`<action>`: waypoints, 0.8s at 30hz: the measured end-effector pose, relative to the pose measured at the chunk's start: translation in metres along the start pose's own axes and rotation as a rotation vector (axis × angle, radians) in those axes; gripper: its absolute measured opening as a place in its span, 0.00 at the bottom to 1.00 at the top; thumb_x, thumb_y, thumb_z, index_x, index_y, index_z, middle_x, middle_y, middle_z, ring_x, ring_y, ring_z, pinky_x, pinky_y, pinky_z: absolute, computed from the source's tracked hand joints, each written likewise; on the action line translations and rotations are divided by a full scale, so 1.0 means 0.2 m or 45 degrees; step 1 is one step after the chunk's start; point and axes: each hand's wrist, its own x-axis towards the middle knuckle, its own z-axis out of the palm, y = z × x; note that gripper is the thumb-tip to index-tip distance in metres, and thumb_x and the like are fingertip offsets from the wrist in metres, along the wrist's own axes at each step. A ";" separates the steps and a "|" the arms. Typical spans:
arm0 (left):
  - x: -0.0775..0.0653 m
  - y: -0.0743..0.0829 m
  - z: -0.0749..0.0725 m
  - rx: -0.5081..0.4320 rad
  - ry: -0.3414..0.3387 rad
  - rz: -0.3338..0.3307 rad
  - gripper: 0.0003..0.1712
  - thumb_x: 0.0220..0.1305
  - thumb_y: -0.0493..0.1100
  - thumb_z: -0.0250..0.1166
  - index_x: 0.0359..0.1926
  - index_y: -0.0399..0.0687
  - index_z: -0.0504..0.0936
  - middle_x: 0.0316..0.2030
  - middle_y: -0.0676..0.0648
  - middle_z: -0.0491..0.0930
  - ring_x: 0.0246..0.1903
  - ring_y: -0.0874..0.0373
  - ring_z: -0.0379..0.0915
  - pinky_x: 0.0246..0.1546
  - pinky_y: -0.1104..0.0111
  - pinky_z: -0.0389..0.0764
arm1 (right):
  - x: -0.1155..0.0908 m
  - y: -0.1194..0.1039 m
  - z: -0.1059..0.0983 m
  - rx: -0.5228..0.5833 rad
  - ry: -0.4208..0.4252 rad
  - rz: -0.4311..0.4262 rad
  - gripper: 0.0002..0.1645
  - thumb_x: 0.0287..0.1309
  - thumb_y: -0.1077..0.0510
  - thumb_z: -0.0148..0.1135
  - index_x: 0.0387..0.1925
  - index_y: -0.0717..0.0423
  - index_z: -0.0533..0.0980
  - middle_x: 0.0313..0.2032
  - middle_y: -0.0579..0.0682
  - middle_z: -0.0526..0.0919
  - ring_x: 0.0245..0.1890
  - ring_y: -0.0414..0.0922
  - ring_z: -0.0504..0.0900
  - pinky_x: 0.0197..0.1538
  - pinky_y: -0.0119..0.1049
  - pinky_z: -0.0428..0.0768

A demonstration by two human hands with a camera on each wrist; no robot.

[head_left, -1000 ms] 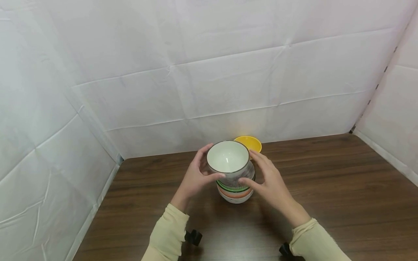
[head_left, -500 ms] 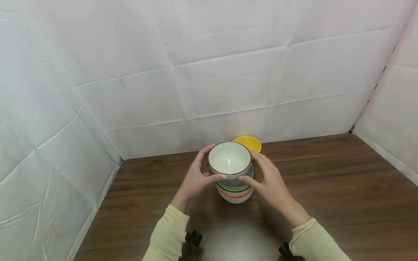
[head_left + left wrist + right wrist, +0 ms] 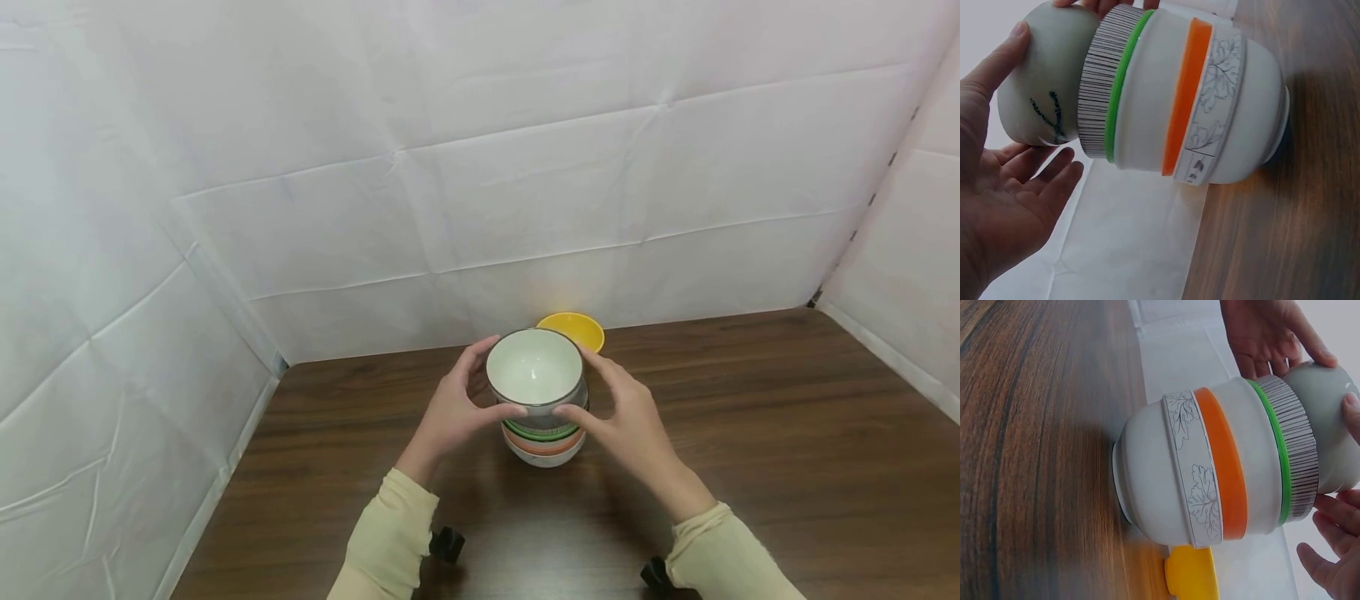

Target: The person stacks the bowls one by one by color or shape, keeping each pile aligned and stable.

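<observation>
Both hands hold a pale bowl (image 3: 534,367) with a thin dark rim, one at each side. My left hand (image 3: 453,412) has its thumb on the near side and fingers round the left. On the opposite side, my right hand (image 3: 628,412) grips the bowl likewise. A dark twig pattern marks its outer wall (image 3: 1041,106) in the left wrist view. Directly below stands a stack of bowls (image 3: 546,454): a black-striped bowl (image 3: 1294,450) on top, green and orange bands, and a leaf-patterned bowl (image 3: 1154,481) at the bottom. The held bowl's base is right at the striped bowl's mouth.
A yellow bowl (image 3: 585,332) stands behind the stack, near the white back wall (image 3: 450,208). The dark wooden table (image 3: 750,417) stretches to both sides. Black wrist mounts (image 3: 447,545) hang under the sleeves.
Both hands have moved the held bowl a little to the right and slightly lower in the head view, bringing it more squarely over the stack. The stack and yellow bowl stay put.
</observation>
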 end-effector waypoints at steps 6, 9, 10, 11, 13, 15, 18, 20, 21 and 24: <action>-0.01 -0.01 0.02 0.105 0.009 -0.039 0.52 0.44 0.44 0.78 0.69 0.55 0.61 0.66 0.48 0.69 0.64 0.55 0.63 0.66 0.51 0.66 | 0.00 0.01 -0.01 0.001 -0.008 -0.019 0.49 0.44 0.47 0.75 0.66 0.58 0.66 0.62 0.59 0.74 0.62 0.56 0.70 0.60 0.65 0.71; -0.02 0.02 0.02 0.119 -0.004 -0.041 0.51 0.45 0.40 0.77 0.70 0.50 0.60 0.66 0.45 0.69 0.65 0.54 0.61 0.67 0.50 0.64 | -0.01 0.02 -0.01 -0.002 -0.009 -0.021 0.49 0.43 0.48 0.75 0.66 0.59 0.66 0.62 0.59 0.74 0.61 0.56 0.70 0.60 0.64 0.72; -0.02 0.04 0.03 0.118 -0.011 -0.038 0.51 0.46 0.39 0.77 0.70 0.48 0.60 0.66 0.43 0.69 0.65 0.52 0.61 0.68 0.49 0.63 | -0.01 0.02 -0.01 -0.006 -0.008 -0.021 0.49 0.43 0.48 0.76 0.66 0.59 0.66 0.62 0.60 0.74 0.61 0.56 0.70 0.59 0.65 0.72; -0.03 0.06 0.03 0.118 -0.017 -0.035 0.51 0.46 0.38 0.76 0.70 0.46 0.60 0.66 0.42 0.69 0.65 0.51 0.61 0.68 0.48 0.63 | -0.01 0.02 -0.01 -0.010 -0.007 -0.023 0.49 0.43 0.48 0.76 0.66 0.59 0.66 0.62 0.60 0.74 0.61 0.56 0.71 0.59 0.64 0.72; -0.04 0.11 0.02 0.119 -0.031 -0.040 0.50 0.46 0.37 0.76 0.69 0.42 0.59 0.65 0.40 0.68 0.65 0.49 0.61 0.68 0.47 0.62 | -0.01 0.03 0.00 -0.017 0.000 -0.030 0.49 0.42 0.50 0.76 0.65 0.60 0.67 0.61 0.61 0.74 0.60 0.57 0.71 0.59 0.65 0.73; -0.05 0.15 0.02 0.120 -0.042 -0.041 0.50 0.47 0.36 0.75 0.69 0.39 0.59 0.65 0.38 0.68 0.65 0.47 0.62 0.67 0.45 0.63 | -0.02 0.03 0.00 -0.024 0.007 -0.037 0.49 0.41 0.51 0.77 0.64 0.61 0.67 0.60 0.62 0.75 0.60 0.58 0.72 0.58 0.64 0.73; -0.05 0.13 0.03 0.132 -0.049 -0.051 0.50 0.47 0.39 0.76 0.69 0.41 0.59 0.66 0.39 0.68 0.64 0.47 0.63 0.66 0.43 0.63 | -0.02 0.03 0.00 -0.029 0.014 -0.045 0.48 0.40 0.52 0.78 0.63 0.62 0.68 0.59 0.62 0.76 0.59 0.58 0.72 0.57 0.64 0.74; -0.04 0.07 0.03 0.153 -0.049 -0.044 0.51 0.47 0.42 0.76 0.69 0.45 0.59 0.66 0.42 0.68 0.64 0.49 0.63 0.65 0.44 0.64 | -0.03 0.03 0.00 -0.031 0.015 -0.043 0.48 0.40 0.51 0.78 0.63 0.62 0.69 0.59 0.62 0.76 0.59 0.58 0.72 0.57 0.64 0.74; -0.04 0.04 0.03 0.165 -0.051 -0.047 0.51 0.47 0.44 0.77 0.70 0.47 0.59 0.66 0.44 0.68 0.64 0.51 0.63 0.66 0.45 0.64 | -0.03 0.03 0.00 -0.033 0.015 -0.043 0.48 0.39 0.52 0.78 0.63 0.62 0.69 0.59 0.62 0.76 0.59 0.58 0.73 0.57 0.64 0.74; -0.02 -0.06 0.04 0.211 -0.055 -0.049 0.53 0.45 0.50 0.77 0.70 0.55 0.58 0.66 0.50 0.68 0.64 0.57 0.62 0.66 0.48 0.65 | -0.03 0.04 0.00 -0.031 0.017 -0.046 0.48 0.39 0.52 0.78 0.63 0.62 0.69 0.59 0.62 0.77 0.59 0.58 0.73 0.57 0.63 0.75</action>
